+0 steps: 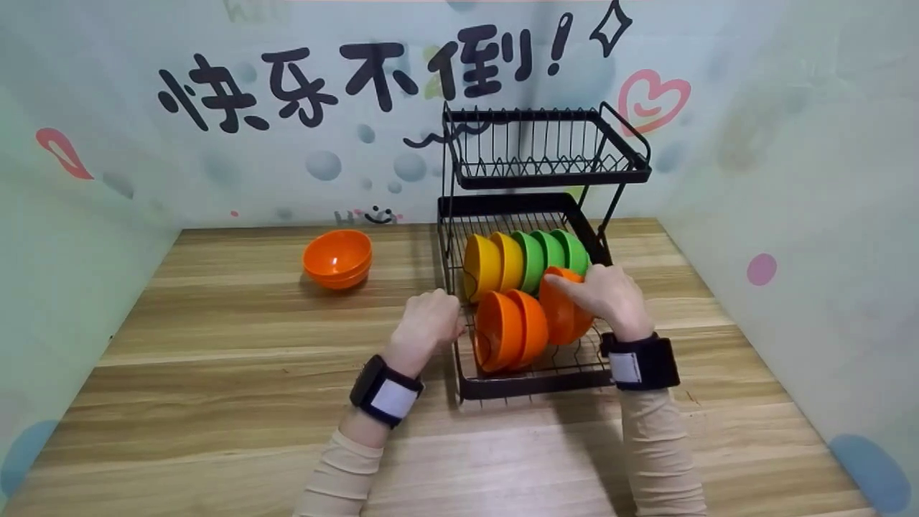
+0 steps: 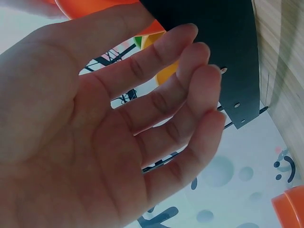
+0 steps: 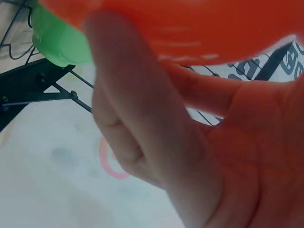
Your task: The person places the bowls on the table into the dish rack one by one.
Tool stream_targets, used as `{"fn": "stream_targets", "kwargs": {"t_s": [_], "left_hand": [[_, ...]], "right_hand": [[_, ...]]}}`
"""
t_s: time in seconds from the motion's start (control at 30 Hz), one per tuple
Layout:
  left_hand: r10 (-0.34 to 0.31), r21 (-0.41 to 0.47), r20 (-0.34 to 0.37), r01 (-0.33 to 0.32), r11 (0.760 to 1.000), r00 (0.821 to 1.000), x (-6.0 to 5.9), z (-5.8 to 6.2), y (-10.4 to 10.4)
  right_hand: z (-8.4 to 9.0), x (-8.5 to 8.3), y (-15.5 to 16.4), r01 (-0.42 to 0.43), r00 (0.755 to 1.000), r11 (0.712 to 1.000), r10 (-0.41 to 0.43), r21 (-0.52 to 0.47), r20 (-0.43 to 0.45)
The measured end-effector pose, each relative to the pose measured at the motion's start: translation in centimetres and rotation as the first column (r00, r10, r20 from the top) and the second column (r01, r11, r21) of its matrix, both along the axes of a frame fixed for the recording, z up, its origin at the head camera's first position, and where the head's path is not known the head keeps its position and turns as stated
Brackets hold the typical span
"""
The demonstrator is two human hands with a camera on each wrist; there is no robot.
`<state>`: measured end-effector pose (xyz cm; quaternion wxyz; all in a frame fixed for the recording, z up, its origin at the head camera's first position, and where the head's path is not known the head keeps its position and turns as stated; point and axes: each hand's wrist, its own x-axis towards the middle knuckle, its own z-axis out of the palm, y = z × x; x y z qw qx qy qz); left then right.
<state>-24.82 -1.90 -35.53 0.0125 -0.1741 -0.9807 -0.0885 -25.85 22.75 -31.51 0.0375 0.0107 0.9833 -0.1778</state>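
Observation:
My right hand grips an orange bowl by its upper rim, low over the right front of the black two-tier dish rack. In the right wrist view, the bowl fills the top and the fingers lie against it. My left hand holds the rack's left edge; the left wrist view has bent fingers against the dark side panel, the thumb tip hidden behind it. Beside the held bowl, two orange bowls stand on edge in the front row.
Behind them stand two yellow bowls and three green bowls, all on edge. The rack's upper tier rises over the back. Nested orange bowls sit on the wooden table at the left. Printed walls enclose the sides and back.

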Motion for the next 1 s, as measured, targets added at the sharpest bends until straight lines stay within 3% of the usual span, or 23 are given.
{"fn": "stream_targets", "kwargs": {"t_s": [0.43,1.0], "left_hand": [[0.002,-0.017,0.004,-0.002,1.000,1.000,-0.1,0.1,0.1],[-0.001,-0.030,-0.017,0.001,1.000,1.000,-0.1,-0.1,0.1]], "right_hand": [[-1.0,-0.4,-1.1,-0.077,0.996,0.993,0.072,0.093,0.053],[-1.3,-0.8,-1.4,-0.135,0.976,0.983,0.110,0.123,0.190]]}}
